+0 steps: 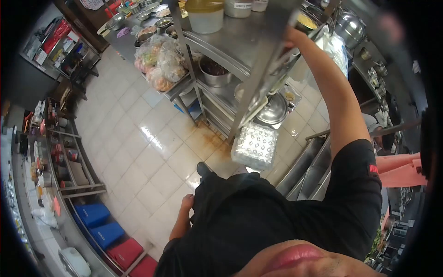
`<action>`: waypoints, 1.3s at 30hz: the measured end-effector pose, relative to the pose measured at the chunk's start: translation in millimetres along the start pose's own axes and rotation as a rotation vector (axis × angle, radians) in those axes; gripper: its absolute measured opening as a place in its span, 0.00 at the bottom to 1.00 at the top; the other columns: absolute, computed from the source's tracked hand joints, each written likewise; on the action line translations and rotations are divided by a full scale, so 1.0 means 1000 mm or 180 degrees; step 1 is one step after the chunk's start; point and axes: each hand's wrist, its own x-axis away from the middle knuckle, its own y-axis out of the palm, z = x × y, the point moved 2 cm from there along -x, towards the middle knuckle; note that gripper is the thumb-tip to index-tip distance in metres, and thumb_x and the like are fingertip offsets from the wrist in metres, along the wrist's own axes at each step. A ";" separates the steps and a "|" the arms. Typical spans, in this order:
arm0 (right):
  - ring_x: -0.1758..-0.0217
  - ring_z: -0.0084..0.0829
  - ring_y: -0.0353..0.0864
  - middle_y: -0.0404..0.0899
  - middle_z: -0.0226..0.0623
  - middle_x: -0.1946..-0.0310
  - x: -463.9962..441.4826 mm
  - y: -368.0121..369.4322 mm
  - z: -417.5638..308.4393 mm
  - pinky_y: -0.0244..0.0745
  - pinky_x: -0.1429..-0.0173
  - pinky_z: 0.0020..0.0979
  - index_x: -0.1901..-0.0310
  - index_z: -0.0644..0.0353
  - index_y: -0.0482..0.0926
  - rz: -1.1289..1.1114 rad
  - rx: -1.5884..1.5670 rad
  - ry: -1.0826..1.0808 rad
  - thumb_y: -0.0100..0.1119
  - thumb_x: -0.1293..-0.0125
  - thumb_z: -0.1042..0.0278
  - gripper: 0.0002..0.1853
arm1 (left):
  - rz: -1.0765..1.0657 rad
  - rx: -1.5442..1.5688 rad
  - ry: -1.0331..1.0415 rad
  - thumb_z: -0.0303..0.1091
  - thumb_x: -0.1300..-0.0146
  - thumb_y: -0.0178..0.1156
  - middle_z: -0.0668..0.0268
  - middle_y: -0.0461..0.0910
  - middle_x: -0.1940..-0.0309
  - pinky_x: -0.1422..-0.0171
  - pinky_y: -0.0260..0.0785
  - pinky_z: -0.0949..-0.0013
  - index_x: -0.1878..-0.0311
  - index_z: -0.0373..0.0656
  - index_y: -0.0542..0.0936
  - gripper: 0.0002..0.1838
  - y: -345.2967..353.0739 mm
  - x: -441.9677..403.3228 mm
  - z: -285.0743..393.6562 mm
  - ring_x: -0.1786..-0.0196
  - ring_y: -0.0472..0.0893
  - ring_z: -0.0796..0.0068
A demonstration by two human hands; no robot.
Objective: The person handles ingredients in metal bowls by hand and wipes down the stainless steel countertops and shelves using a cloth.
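My right arm reaches up and forward to a steel shelf rack (240,44). My right hand (290,39) is beside its upright post, close to the top shelf; its fingers are mostly hidden, and I cannot tell whether it holds anything. Nearest to it are a tray of yellow food (306,21) and a clear plastic bag (331,44). Low at my side hangs my left hand (187,201), with its fingers mostly out of sight against my dark clothes and no object visible at it. On the top shelf stands a tub with a yellow lid (205,18).
A deep metal pot (214,74) sits on the rack's lower shelf. Bulging plastic bags (161,60) rest on the table beside it. A clear plastic egg-tray-like pack (255,145) and a round steel lid (273,108) are below. Blue bins (92,215) line the left counter.
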 end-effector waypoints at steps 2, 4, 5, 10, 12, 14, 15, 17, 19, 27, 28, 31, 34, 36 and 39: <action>0.33 0.39 0.61 0.65 0.44 0.36 -0.020 0.033 0.029 0.56 0.32 0.36 0.41 0.59 0.72 0.0269 -0.0129 -0.0375 0.48 0.32 0.57 0.22 | 0.0216 -0.0340 0.0232 0.36 0.37 0.50 0.52 0.81 0.55 0.44 0.69 0.56 0.56 0.39 0.81 0.15 -0.025 -0.020 -0.025 0.49 0.77 0.51; 0.28 0.38 0.54 0.59 0.46 0.32 -0.022 0.026 0.029 0.53 0.28 0.36 0.40 0.62 0.70 0.0257 -0.0131 -0.0229 0.49 0.31 0.58 0.23 | 0.0298 0.1756 -0.1321 0.41 0.39 0.54 0.51 0.82 0.72 0.66 0.75 0.61 0.54 0.36 0.80 0.18 -0.062 -0.043 -0.037 0.70 0.82 0.62; 0.26 0.36 0.51 0.56 0.46 0.30 -0.018 0.002 0.008 0.52 0.28 0.35 0.40 0.65 0.69 0.0029 -0.0086 0.0100 0.49 0.30 0.58 0.24 | 0.0382 0.1956 -0.1413 0.41 0.39 0.54 0.52 0.81 0.75 0.69 0.74 0.62 0.54 0.36 0.80 0.19 -0.081 -0.055 -0.039 0.74 0.81 0.64; 0.35 0.40 0.60 0.64 0.43 0.43 -0.033 0.011 0.011 0.53 0.30 0.34 0.43 0.60 0.68 0.0769 -0.0864 0.0907 0.44 0.29 0.60 0.18 | 0.0532 0.2336 -0.1397 0.38 0.41 0.58 0.59 0.78 0.75 0.76 0.69 0.68 0.49 0.35 0.78 0.20 -0.146 -0.130 -0.085 0.78 0.76 0.74; 0.35 0.39 0.60 0.64 0.41 0.43 -0.046 0.019 0.032 0.53 0.30 0.33 0.44 0.59 0.68 0.0893 -0.1472 0.1124 0.43 0.28 0.58 0.18 | 0.0541 0.2360 -0.1591 0.35 0.41 0.57 0.58 0.78 0.74 0.77 0.68 0.71 0.48 0.34 0.77 0.20 -0.178 -0.152 -0.073 0.78 0.76 0.75; 0.32 0.30 0.56 0.60 0.33 0.38 -0.056 0.029 0.055 0.50 0.29 0.28 0.37 0.59 0.63 0.0567 -0.1417 0.1135 0.41 0.26 0.54 0.23 | 0.0634 0.2650 -0.1644 0.34 0.41 0.56 0.59 0.78 0.74 0.78 0.67 0.71 0.47 0.33 0.76 0.20 -0.191 -0.169 -0.063 0.78 0.76 0.75; 0.32 0.30 0.57 0.61 0.32 0.38 -0.060 0.019 0.042 0.50 0.29 0.26 0.39 0.60 0.66 0.0789 -0.1857 0.1413 0.37 0.25 0.53 0.23 | 0.0685 0.2797 -0.1676 0.34 0.41 0.56 0.60 0.78 0.74 0.78 0.66 0.72 0.47 0.33 0.76 0.20 -0.193 -0.176 -0.059 0.78 0.76 0.75; 0.33 0.29 0.58 0.64 0.32 0.40 -0.072 -0.004 0.015 0.50 0.29 0.26 0.40 0.60 0.68 0.0910 -0.2112 0.1553 0.37 0.25 0.52 0.23 | 0.0499 0.2796 -0.1636 0.34 0.42 0.55 0.60 0.78 0.75 0.78 0.66 0.72 0.47 0.33 0.76 0.21 -0.196 -0.188 -0.048 0.78 0.76 0.76; 0.33 0.28 0.59 0.65 0.32 0.41 -0.077 -0.003 0.016 0.51 0.30 0.25 0.40 0.60 0.68 0.0942 -0.2291 0.1598 0.38 0.25 0.53 0.22 | 0.0352 0.2677 -0.1587 0.34 0.42 0.55 0.60 0.79 0.74 0.77 0.67 0.71 0.47 0.33 0.76 0.21 -0.194 -0.191 -0.037 0.78 0.76 0.76; 0.28 0.31 0.58 0.64 0.36 0.35 -0.037 -0.022 -0.095 0.46 0.24 0.32 0.35 0.61 0.65 0.0389 -0.2780 0.1068 0.36 0.26 0.63 0.21 | -0.0100 0.2266 -0.1535 0.34 0.39 0.55 0.65 0.79 0.67 0.73 0.69 0.71 0.46 0.39 0.76 0.19 -0.190 -0.211 -0.037 0.72 0.77 0.74; 0.28 0.33 0.57 0.64 0.38 0.35 -0.030 -0.045 -0.128 0.45 0.23 0.33 0.34 0.60 0.64 0.0333 -0.1938 0.0742 0.36 0.26 0.64 0.22 | -0.0190 0.2342 -0.1674 0.35 0.39 0.55 0.65 0.78 0.67 0.74 0.69 0.72 0.46 0.39 0.76 0.19 -0.197 -0.210 -0.027 0.73 0.77 0.75; 0.29 0.40 0.58 0.67 0.42 0.38 -0.041 -0.072 -0.145 0.48 0.25 0.33 0.38 0.60 0.68 0.0378 -0.0833 0.0937 0.42 0.29 0.65 0.20 | -0.0178 0.2336 -0.1791 0.34 0.38 0.54 0.66 0.78 0.68 0.76 0.67 0.73 0.46 0.39 0.75 0.18 -0.208 -0.220 -0.027 0.75 0.76 0.76; 0.37 0.48 0.64 0.71 0.49 0.47 -0.083 -0.023 -0.066 0.59 0.31 0.41 0.51 0.62 0.73 0.0831 -0.0782 0.0837 0.42 0.31 0.65 0.14 | 0.0051 0.2350 -0.1627 0.33 0.38 0.53 0.66 0.78 0.69 0.76 0.66 0.74 0.46 0.39 0.75 0.17 -0.222 -0.236 -0.023 0.75 0.75 0.77; 0.39 0.51 0.65 0.73 0.51 0.52 -0.097 0.004 -0.028 0.61 0.33 0.42 0.55 0.65 0.75 0.1415 -0.0255 0.0519 0.43 0.32 0.66 0.13 | 0.0261 0.2674 -0.1527 0.33 0.37 0.52 0.65 0.77 0.68 0.75 0.66 0.75 0.45 0.38 0.75 0.18 -0.225 -0.243 -0.020 0.74 0.75 0.78; 0.40 0.53 0.66 0.72 0.51 0.51 -0.104 -0.005 -0.027 0.61 0.33 0.43 0.54 0.66 0.74 0.1082 -0.0468 0.0654 0.44 0.33 0.68 0.13 | 0.0363 0.2826 -0.1452 0.35 0.37 0.53 0.65 0.78 0.67 0.74 0.67 0.74 0.44 0.37 0.74 0.20 -0.236 -0.246 0.001 0.72 0.76 0.77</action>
